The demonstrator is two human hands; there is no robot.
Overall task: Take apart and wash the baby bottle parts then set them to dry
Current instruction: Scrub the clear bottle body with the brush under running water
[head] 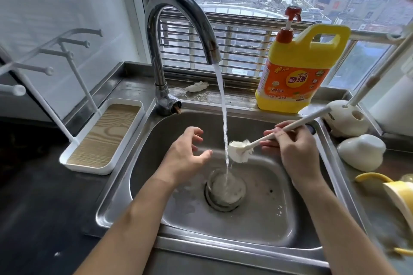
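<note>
The right hand (pixel 292 147) grips the handle of a brush (pixel 240 150), fingers curled round it, and holds its sponge head in the water (pixel 222 105) running from the faucet (pixel 178 18). The left hand (pixel 185 154) hovers just beside the stream with loosely curled fingers, grasping nothing. Below, a clear bottle (pixel 225 187) seems to stand upright over the drain of the sink (pixel 279 219), the stream falling into it. A rack (pixel 105 136) with white pegs sits on the counter to the left. A yellow soap jug (pixel 297 73) stands behind the sink; a white holder (pixel 346 120), a white dome (pixel 362 152) and a yellow part (pixel 400 196) lie to the right.
</note>
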